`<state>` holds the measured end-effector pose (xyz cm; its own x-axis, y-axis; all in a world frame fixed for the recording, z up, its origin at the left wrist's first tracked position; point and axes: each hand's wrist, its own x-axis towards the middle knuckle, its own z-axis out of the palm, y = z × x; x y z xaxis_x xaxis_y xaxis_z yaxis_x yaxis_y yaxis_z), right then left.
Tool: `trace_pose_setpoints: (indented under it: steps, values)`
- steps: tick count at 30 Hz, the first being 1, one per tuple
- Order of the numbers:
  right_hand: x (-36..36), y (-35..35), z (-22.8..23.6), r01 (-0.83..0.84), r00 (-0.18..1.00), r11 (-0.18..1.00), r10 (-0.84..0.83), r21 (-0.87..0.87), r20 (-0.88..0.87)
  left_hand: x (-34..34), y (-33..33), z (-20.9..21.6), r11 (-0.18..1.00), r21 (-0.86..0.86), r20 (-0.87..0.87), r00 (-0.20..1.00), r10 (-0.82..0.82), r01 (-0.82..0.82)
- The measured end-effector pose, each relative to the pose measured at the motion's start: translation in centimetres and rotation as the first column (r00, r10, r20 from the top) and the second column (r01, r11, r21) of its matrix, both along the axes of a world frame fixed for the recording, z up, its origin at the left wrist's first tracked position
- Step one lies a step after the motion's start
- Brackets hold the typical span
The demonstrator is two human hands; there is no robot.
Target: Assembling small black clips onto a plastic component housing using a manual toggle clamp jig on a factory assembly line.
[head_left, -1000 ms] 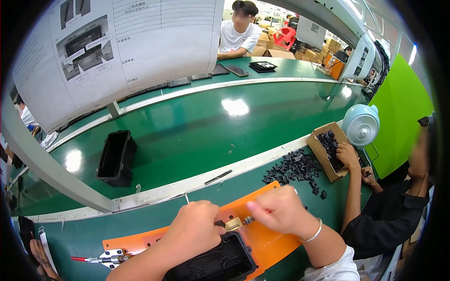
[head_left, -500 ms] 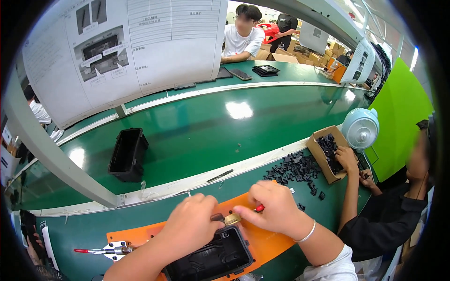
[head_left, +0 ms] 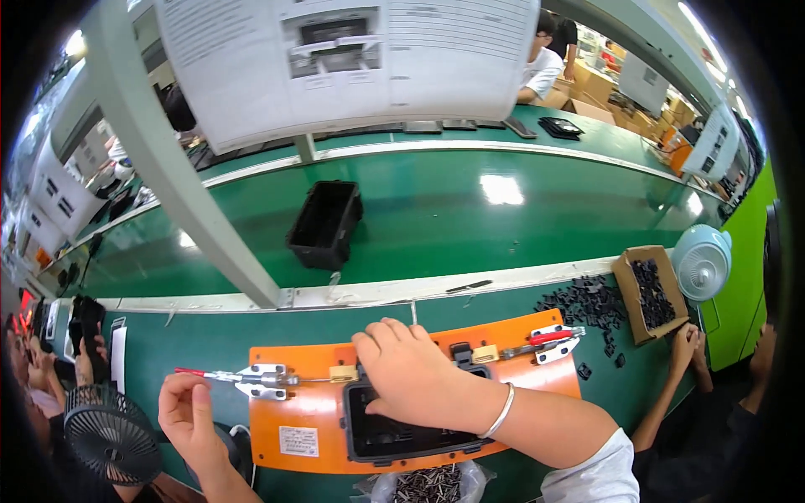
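Observation:
A black plastic box (head_left: 419, 458) lies in an orange fixture board (head_left: 545, 381) in front of me. My right hand (head_left: 411, 373) reaches over its far wall, fingers beyond the rim and thumb inside, gripping it and hiding part of the interior. A left toggle clamp (head_left: 267, 379) with a red handle (head_left: 189, 370) ends in a brass block (head_left: 342, 374) at the box's left corner. Just below that handle is my left hand (head_left: 189, 415), loosely curled, thumb apart, holding nothing I can see. The right toggle clamp (head_left: 553, 338) has its brass block (head_left: 485, 354) beside a black latch-like part (head_left: 461, 354).
Another black box (head_left: 325, 225) stands on the green surface beyond the white ledge (head_left: 369, 290). Small black parts (head_left: 587, 302) lie near a filled carton (head_left: 650, 293). A bag of metal pins (head_left: 428, 484) sits below the board; a black fan (head_left: 113, 434) is left. A co-worker's hands (head_left: 688, 348) are right.
My view has turned left. My right hand has left the right clamp's red handle for the box's far wall. My left hand has moved from the box to beside the left clamp's handle.

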<state>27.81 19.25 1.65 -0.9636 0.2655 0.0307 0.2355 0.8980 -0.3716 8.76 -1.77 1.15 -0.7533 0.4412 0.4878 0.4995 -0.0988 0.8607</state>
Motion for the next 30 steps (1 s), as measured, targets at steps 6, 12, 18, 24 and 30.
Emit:
trace_pose_setpoints:
  steps: [6,12,18,24,30]
  values:
    - [-1.0,0.6,-0.9,0.084,0.992,0.996,-0.087,-0.039,-0.091,-3.5,-3.2,-4.7,0.895,0.079,0.351,0.852,0.388,-0.440]
    - [-0.6,0.6,-1.6,0.112,0.986,0.993,-0.115,-0.025,-0.122,-7.7,-2.8,-6.8,0.875,0.332,0.746,0.665,-0.015,-0.353]
    - [-0.8,0.6,-1.3,0.148,0.984,0.989,-0.150,-0.028,-0.098,-9.2,-0.6,-5.1,0.794,0.367,0.698,0.708,0.111,-0.486]
    - [-0.7,0.7,-1.5,0.154,0.982,0.987,-0.158,-0.041,-0.108,-6.6,2.8,0.7,0.830,0.548,0.361,0.925,-0.120,-0.107]
    - [-1.0,0.3,-1.1,0.137,0.981,0.990,-0.139,-0.028,-0.135,-2.4,4.7,1.6,0.976,0.219,0.124,0.991,-0.040,0.012]
